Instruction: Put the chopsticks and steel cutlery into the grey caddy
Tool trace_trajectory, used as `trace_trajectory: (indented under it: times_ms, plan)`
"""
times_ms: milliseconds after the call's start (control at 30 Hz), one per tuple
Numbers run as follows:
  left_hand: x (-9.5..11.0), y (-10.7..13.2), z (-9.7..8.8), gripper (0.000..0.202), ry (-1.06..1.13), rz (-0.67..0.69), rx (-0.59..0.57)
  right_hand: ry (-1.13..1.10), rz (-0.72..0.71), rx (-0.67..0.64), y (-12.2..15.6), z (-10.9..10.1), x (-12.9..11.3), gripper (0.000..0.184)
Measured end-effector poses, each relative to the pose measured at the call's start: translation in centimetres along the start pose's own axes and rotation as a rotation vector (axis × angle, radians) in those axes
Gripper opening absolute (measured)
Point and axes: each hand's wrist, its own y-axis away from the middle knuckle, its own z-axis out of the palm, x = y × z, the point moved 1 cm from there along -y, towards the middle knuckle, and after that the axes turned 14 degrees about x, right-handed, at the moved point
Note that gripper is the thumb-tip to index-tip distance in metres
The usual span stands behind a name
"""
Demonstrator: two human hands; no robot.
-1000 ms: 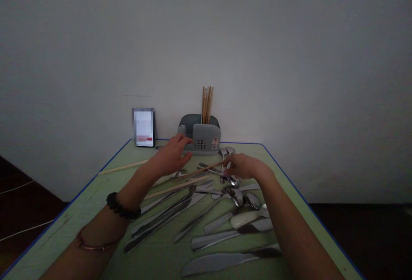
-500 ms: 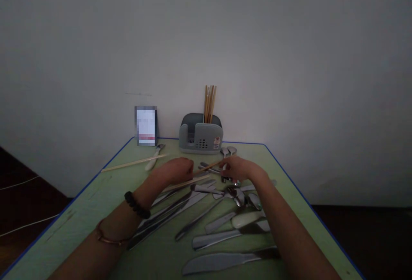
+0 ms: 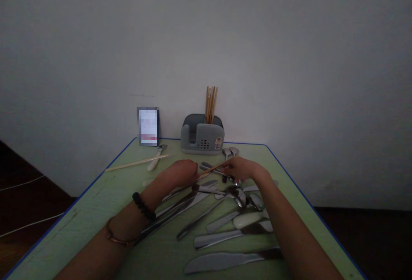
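A brown wooden chopstick (image 3: 213,168) slants between my two hands, above the cutlery. My left hand (image 3: 180,173), with a dark bead bracelet on its wrist, is closed around the chopstick's lower left end. At the upper right end, my right hand (image 3: 240,168) pinches it with the fingertips. A paler stick shows just under the brown one by my left hand; most of it is hidden. Below the hands lie several metal knives (image 3: 222,262) and spoons (image 3: 256,202), some overlapping.
A grey cutlery holder (image 3: 209,136) with several chopsticks (image 3: 211,104) upright in its right part stands at the table's back edge. Left of it, a phone (image 3: 148,126) leans upright. A pale chopstick (image 3: 137,163) crosses a white-handled utensil (image 3: 155,161) on the green table (image 3: 93,211).
The pale chopstick lying beneath my left hand has mostly gone from sight, with a piece now close to the brown one. Both hands keep hold of the brown chopstick; the view shifted slightly.
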Motion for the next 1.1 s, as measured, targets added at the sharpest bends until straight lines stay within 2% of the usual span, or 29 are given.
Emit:
trace_trajectory:
  times_ms: [133,267,333,400,500,567,667,800,967,1100]
  plan:
    - [0.2,0.1,-0.1,0.022,-0.020,-0.005,-0.028,-0.013,-0.029,-0.010,0.0,-0.1,0.1,0.037]
    - [-0.8,0.1,-0.9,0.024,0.035,0.003,-0.025,-0.008,-0.054,-0.046,0.1,-0.6,0.7,0.036]
    - [-1.5,0.1,-1.7,0.024,0.105,-0.003,-0.004,-0.024,-0.071,0.027,0.1,-1.1,1.1,0.036]
    - [-2.0,0.2,-2.6,0.023,0.185,0.018,0.066,-0.086,-0.077,0.135,0.2,-1.7,1.6,0.035]
    - [-2.2,0.4,-3.7,0.027,0.287,0.068,0.172,-0.262,-0.039,0.286,0.3,-2.5,2.0,0.039]
    - [-2.2,0.5,-4.0,0.028,0.340,0.074,0.183,-0.416,0.006,0.393,0.5,-2.9,1.7,0.037]
    - [-2.1,0.6,-3.9,0.034,0.436,0.090,0.127,-0.730,0.028,0.546,0.8,-3.4,0.9,0.029]
    - [-2.1,0.8,-3.7,0.046,0.589,0.063,0.010,-1.062,0.003,0.650,1.0,-3.8,-0.2,0.025]
    - [-2.6,1.1,-3.8,0.043,0.659,0.046,-0.104,-1.162,0.052,0.811,1.0,-4.1,-0.2,0.010]
    - [-3.0,0.9,-4.1,0.034,0.643,0.064,-0.079,-1.215,0.090,0.902,0.8,-4.1,0.4,0.006]
